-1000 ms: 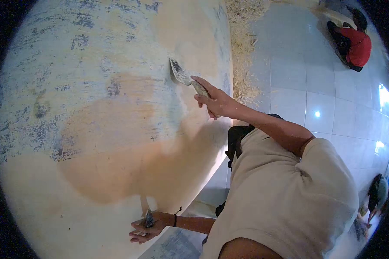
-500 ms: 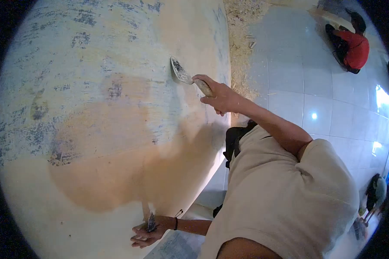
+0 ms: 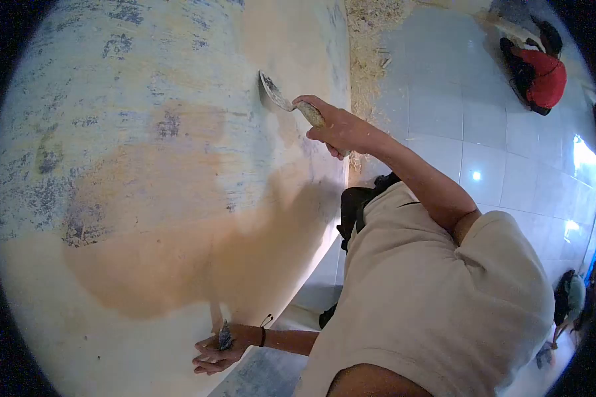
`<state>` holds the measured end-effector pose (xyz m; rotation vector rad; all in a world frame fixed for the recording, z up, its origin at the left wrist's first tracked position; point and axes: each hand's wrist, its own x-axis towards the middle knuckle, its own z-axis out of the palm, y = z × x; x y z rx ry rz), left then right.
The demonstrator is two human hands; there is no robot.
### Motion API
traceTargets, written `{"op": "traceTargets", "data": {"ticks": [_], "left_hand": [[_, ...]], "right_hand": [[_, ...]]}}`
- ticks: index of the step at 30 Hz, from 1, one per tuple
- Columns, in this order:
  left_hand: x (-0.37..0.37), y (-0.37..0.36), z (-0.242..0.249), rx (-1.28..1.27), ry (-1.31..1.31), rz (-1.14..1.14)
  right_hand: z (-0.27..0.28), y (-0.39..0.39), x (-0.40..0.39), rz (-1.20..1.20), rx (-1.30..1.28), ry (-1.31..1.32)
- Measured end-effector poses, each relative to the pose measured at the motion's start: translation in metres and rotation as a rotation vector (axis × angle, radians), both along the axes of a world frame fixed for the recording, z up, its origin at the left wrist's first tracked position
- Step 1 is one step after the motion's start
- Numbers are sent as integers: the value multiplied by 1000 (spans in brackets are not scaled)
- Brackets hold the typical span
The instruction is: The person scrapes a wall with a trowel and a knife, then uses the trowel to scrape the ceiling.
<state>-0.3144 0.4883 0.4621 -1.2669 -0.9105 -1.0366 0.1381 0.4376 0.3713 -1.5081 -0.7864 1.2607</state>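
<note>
My right hand (image 3: 338, 126) is closed around the pale, worn handle of a trowel (image 3: 276, 92). The trowel's blade, smeared with dark and whitish residue, stands nearly edge-on at the patchy wall surface (image 3: 198, 159). Lower in the view, my left hand (image 3: 220, 352) rests by the pale part of that surface, wearing a dark cord bracelet. From between its thumb and fingers sticks a small dark-bladed tool (image 3: 225, 336), its handle hidden; the other fingers are loosely stretched. Peach, yellowish and bluish-grey patches cover the surface between my hands.
Shavings or flakes of debris (image 3: 371, 66) lie along the foot of the surface. Beyond them spreads a glossy tiled floor (image 3: 437, 112). A person in red (image 3: 546, 79) crouches at the upper right, and another person (image 3: 569, 298) is at the right edge.
The view has shifted slightly, so the surface and both hands sit a little higher and further left. The trowel keeps close to the same area. The person in red bends further over.
</note>
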Motion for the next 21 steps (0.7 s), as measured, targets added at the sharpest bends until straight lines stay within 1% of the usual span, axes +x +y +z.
{"op": "traceTargets", "data": {"ticks": [4, 7, 10, 13, 14, 16, 19, 21], "left_hand": [[3, 1, 2, 35, -6, -14], [-6, 1, -1, -48, -66, -77], [-7, 2, -2, -44, -41, -28], [-4, 2, -2, -43, -79, -33], [-7, 5, -3, -41, -93, -74], [-5, 6, 1, -46, -113, -152], [1, 1, 1, 30, 22, -36], [-8, 4, -2, -16, -29, -103]], "right_hand": [[-1, -1, -1, -1, 19, -26], [-2, 6, 4, -21, 8, -36], [-7, 0, 1, -15, -3, -30], [-11, -5, -10, -24, 30, 22], [-11, -5, -13, -26, 40, 47], [-9, 4, -3, -54, 16, -12], [-6, 4, -1, -48, -8, -47], [-5, 2, -3, -42, -1, -41]]}}
